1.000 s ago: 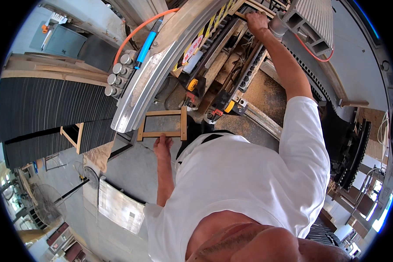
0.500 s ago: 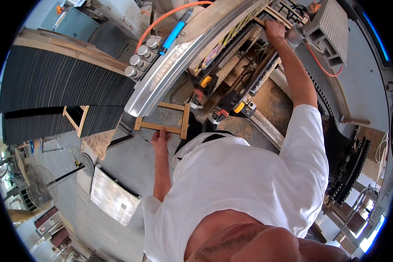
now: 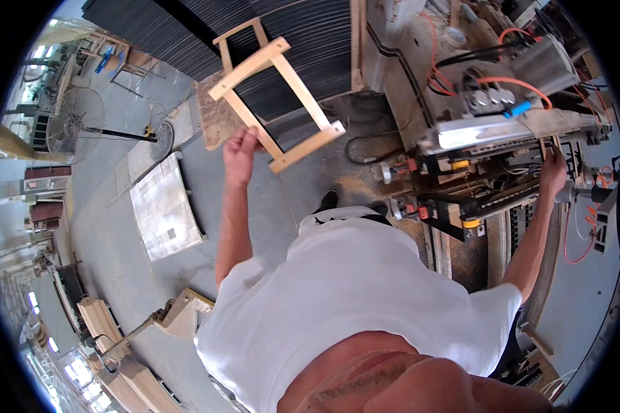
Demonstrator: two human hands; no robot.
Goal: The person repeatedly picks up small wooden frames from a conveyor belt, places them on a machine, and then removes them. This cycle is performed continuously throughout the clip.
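Note:
My left hand (image 3: pixel 240 153) grips one long rail of a pale wooden rectangular frame (image 3: pixel 277 103) and holds it out in the air over the grey floor, left of the machine. My right hand (image 3: pixel 552 173) reaches far right and rests on a part of a large woodworking machine (image 3: pixel 489 131) with orange hoses, a metal bar and red and yellow fittings. Whether that hand grips a handle I cannot tell. My white shirt fills the lower middle of the view.
A black ribbed curtain (image 3: pixel 186 27) hangs behind a second wooden frame (image 3: pixel 235 38). A metal plate (image 3: pixel 164 206) lies on the floor at left. A standing fan (image 3: pixel 76 124) is farther left. Stacks of wooden parts (image 3: pixel 110 330) sit lower left. Sawdust lies by the machine's base.
My left hand has pulled the wooden frame away from the machine and swung it out to the left. My head has turned, so the machine now sits at the right. The right hand stays on the machine.

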